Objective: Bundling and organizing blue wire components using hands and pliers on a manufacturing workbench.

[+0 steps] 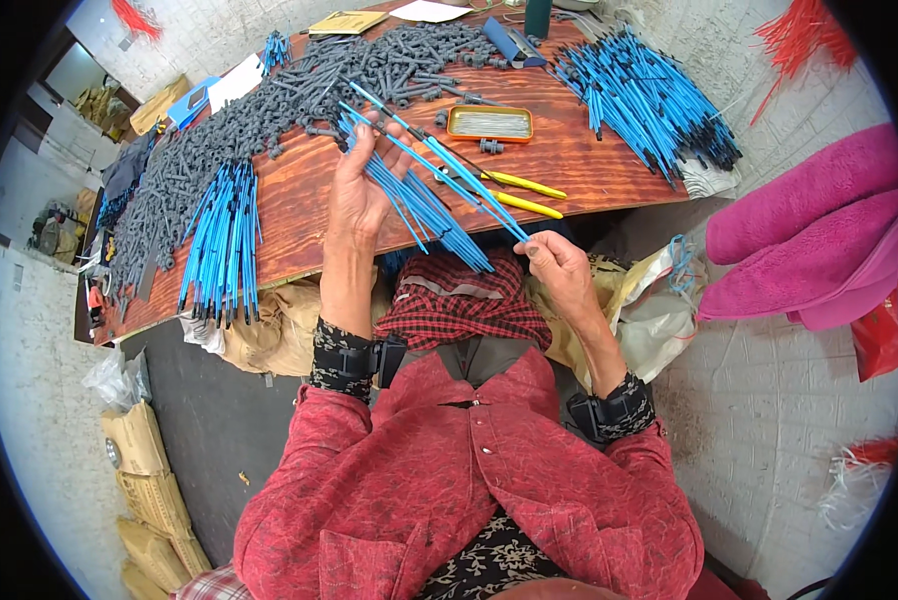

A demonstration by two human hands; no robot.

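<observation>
Blue sticks (436, 217), head view: a bunch is in the L hand (359, 187), gripped btwn thumb & fingers, up over the front edge of the tabletop (294, 203). The R hand (561, 262) pinches the low ends of a few w/ thumb & finger. Yellow pliers (524, 184) lie just behind, nr a small tin (489, 139) w/ thin pins (489, 124). Lots of grey bits (389, 70) are piled at the back & L side. The L pile (224, 235) & R pile (639, 95) are more blue sticks w/ black tips.

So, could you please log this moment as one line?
left hand: holds blue rods | right hand: pinches rod ends | yellow-handled tool: on table | grey fittings: heaped on table
</observation>
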